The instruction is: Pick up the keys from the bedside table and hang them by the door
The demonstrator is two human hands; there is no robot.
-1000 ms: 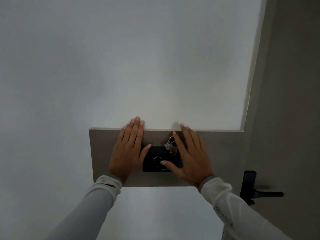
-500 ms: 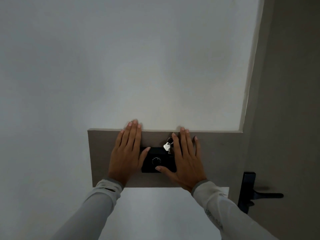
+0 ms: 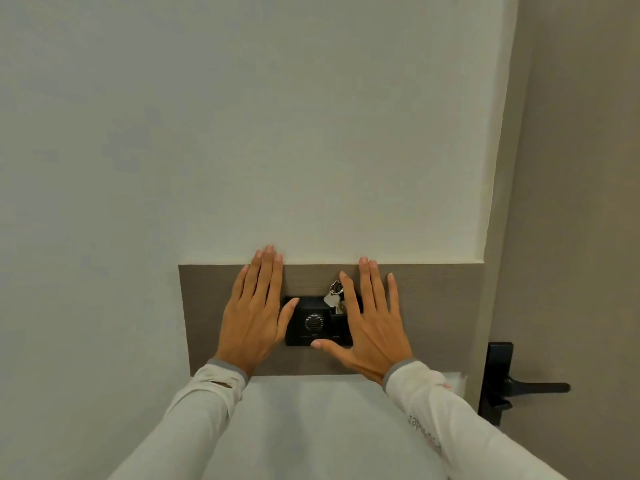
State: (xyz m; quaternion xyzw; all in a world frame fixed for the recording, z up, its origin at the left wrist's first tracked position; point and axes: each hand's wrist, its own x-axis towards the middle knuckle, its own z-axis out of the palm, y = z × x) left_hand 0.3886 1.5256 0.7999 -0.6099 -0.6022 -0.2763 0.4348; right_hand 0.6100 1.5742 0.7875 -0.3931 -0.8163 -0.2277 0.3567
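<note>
A small bunch of silver keys (image 3: pixel 333 296) on a ring hangs on the brown wall panel (image 3: pixel 436 317), just above a black box (image 3: pixel 313 323) with a round grille. My left hand (image 3: pixel 254 313) lies flat on the panel left of the box, fingers extended, thumb touching the box's edge. My right hand (image 3: pixel 369 320) lies flat to the right, covering the box's right part. Its index finger runs beside the keys and its thumb rests at the box's lower edge. Neither hand holds anything.
The door (image 3: pixel 575 237) stands at the right with a black lever handle (image 3: pixel 526 388) on a black plate. White wall (image 3: pixel 242 133) fills the view above and left of the panel. My light long sleeves reach in from the bottom.
My right hand has turned from slanting over the keys to lying flat and straight beside them, and both hands have spread slightly apart. The keys stay hanging.
</note>
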